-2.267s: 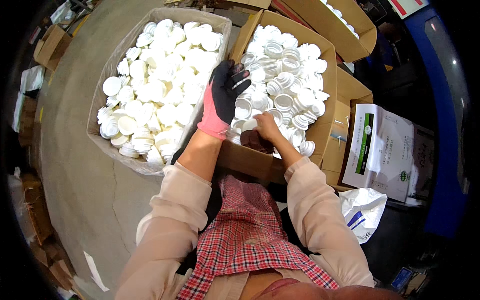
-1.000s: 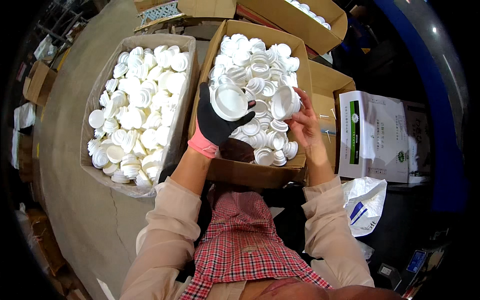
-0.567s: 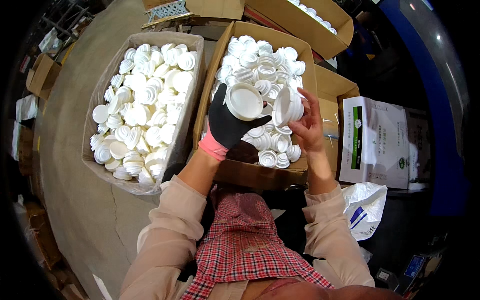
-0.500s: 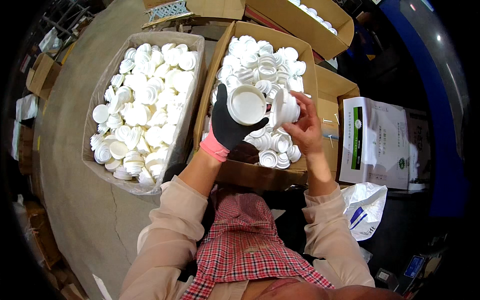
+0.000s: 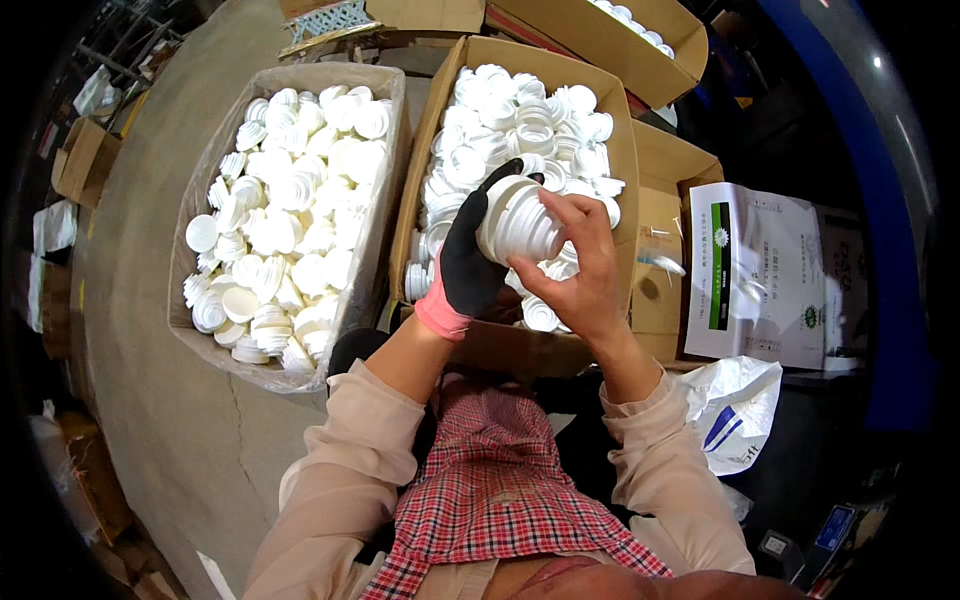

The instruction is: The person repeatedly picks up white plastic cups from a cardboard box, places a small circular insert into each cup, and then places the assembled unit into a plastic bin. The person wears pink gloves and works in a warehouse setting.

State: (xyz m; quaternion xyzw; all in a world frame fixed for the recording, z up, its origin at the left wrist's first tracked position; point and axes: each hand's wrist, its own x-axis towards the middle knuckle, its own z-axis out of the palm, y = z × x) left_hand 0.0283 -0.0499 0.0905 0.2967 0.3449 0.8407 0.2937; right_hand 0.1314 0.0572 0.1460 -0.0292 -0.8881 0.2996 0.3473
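Note:
My left hand point(image 5: 466, 258), in a black glove with a pink cuff, is closed round white ribbed plastic caps point(image 5: 522, 222) joined together. Bare fingers of my right hand point(image 5: 585, 268) pinch their stepped side from the right. Both hands are above a cardboard box point(image 5: 622, 145) heaped with similar white ribbed pieces. To the left, a box lined with clear plastic point(image 5: 393, 150) is full of off-white round caps point(image 5: 275, 230). My gloved fingertips are partly hidden behind the caps.
Right of the middle box is an open carton point(image 5: 655, 310), with a blurred white streak over it. A printed white carton point(image 5: 765, 280) and a crumpled white bag point(image 5: 738, 415) lie farther right. Another box with white pieces point(image 5: 690, 70) stands at the back.
The two caps, held apart half a second ago, are now together between my hands. My right hand has moved slightly left and down; the left has turned its cap sideways.

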